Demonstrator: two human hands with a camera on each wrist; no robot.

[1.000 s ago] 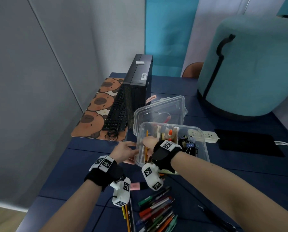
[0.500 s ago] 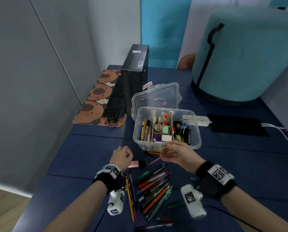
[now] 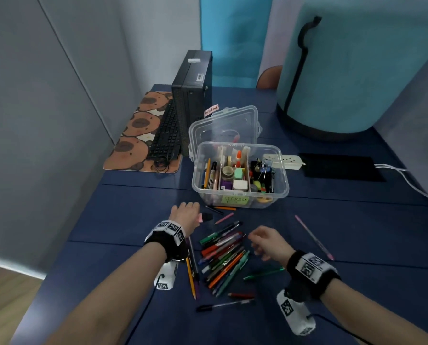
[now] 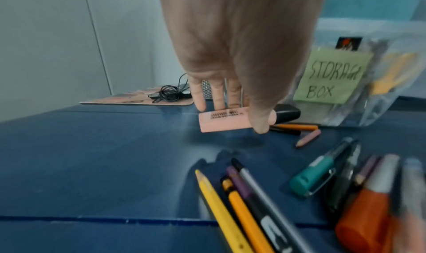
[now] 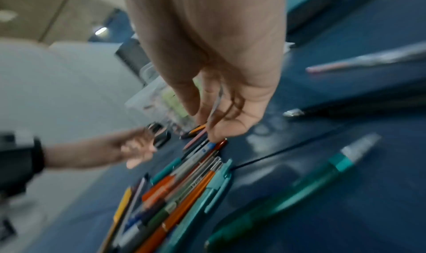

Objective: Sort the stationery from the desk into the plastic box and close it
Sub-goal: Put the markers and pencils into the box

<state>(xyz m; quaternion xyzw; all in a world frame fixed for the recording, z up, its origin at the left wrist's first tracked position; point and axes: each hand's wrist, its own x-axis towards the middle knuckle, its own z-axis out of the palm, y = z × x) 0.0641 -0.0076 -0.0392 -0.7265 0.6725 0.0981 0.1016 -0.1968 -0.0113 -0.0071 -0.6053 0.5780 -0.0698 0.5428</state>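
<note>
Pink highlighter [image 4: 232,119] pinched by left hand [image 3: 186,214] fingers [image 4: 219,96], right hand [image 3: 266,241] loosely curled, empty, over pens [image 3: 222,257]

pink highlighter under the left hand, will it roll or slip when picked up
The pink highlighter looks flat-sided, so it probably won't roll. It appears rigid plastic and likely light. The left hand has fingers behind and thumb in front, so the smooth body could slip if pinched loosely.

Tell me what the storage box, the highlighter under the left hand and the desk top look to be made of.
Storage box: clear, glossy hard plastic; its contents show through the walls.
Highlighter: smooth, matte pale pink plastic body with a printed barcode and a black, slightly shiny cap; the left hand grips it.
Desk top: dark blue, smooth with a soft sheen and straight seams, probably laminate or painted board; I cannot tell which.
</note>
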